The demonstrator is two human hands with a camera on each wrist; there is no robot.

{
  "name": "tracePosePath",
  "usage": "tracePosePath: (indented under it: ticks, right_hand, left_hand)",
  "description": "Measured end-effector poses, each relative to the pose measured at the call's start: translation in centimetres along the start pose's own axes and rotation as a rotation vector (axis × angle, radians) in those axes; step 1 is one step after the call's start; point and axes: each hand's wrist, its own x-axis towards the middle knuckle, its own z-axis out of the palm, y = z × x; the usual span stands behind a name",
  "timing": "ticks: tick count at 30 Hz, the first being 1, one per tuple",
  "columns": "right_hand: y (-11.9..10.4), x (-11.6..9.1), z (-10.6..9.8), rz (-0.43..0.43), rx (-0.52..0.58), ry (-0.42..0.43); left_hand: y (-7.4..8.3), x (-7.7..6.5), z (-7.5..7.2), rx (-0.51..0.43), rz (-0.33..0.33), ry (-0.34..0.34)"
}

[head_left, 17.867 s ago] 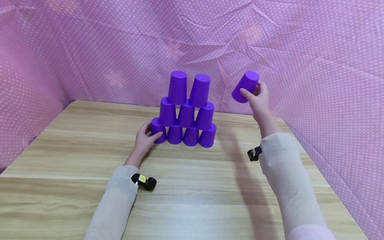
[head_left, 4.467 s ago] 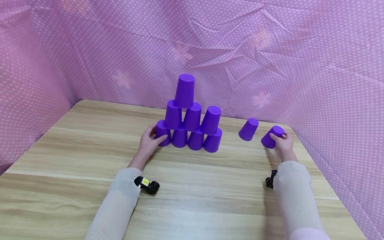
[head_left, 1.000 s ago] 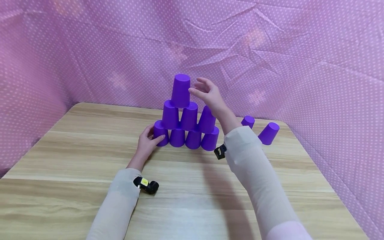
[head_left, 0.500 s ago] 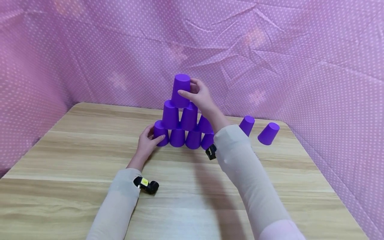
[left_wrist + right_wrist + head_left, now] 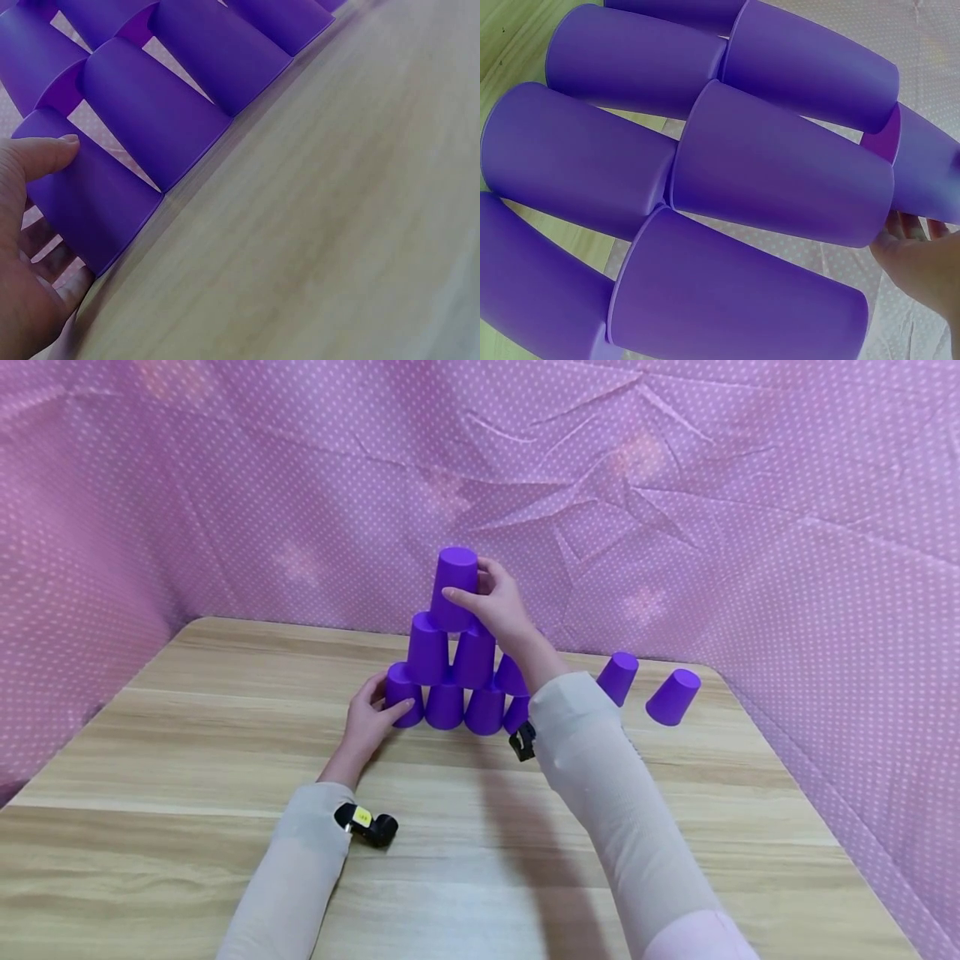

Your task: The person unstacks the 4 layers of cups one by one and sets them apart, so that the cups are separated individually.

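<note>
Purple cups stand mouth down in a pyramid. Several make the bottom row, three the middle row, and one top cup [image 5: 454,568] sits above the left and centre middle cups. My right hand [image 5: 501,606] grips that top cup from its right side, thumb in front. Low at the left, my left hand [image 5: 366,722] holds the end cup [image 5: 400,695] of the bottom row between thumb and fingers. The left wrist view shows this thumb lying across the end cup [image 5: 97,202]. In the right wrist view the top cup [image 5: 928,169] is partly cut off.
Two more cups stand upside down to the right: a nearer-in cup [image 5: 618,678] and an outer cup [image 5: 673,697]. My right forearm [image 5: 600,777] hides part of the pyramid's right end. Pink dotted cloth [image 5: 300,485] hangs behind the wooden table [image 5: 225,718].
Since 17.9 s ago, the top row has dropped from two cups to one, and two cups now stand at right. My right hand has come from there and taken hold of the top cup.
</note>
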Motion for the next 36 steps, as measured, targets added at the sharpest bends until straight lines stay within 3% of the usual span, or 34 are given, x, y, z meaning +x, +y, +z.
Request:
tracePosePath:
  ticks: [20,27,36]
  right_hand:
    - [-1.3,-1.0,-1.2,-0.038,-0.007,0.059]
    - [-2.0,-1.5,-2.5,-0.062,-0.014,0.087]
    - [-2.6,-2.0,-4.9,-0.139,0.063,0.155]
  left_hand:
    - [0.4,-0.1,-0.1,0.012,0.010,-0.017]
    - [0.4,-0.4,-0.2,0.027,-0.008,-0.023]
    - [0.1,-0.3,-0.1,0.032,-0.013,-0.012]
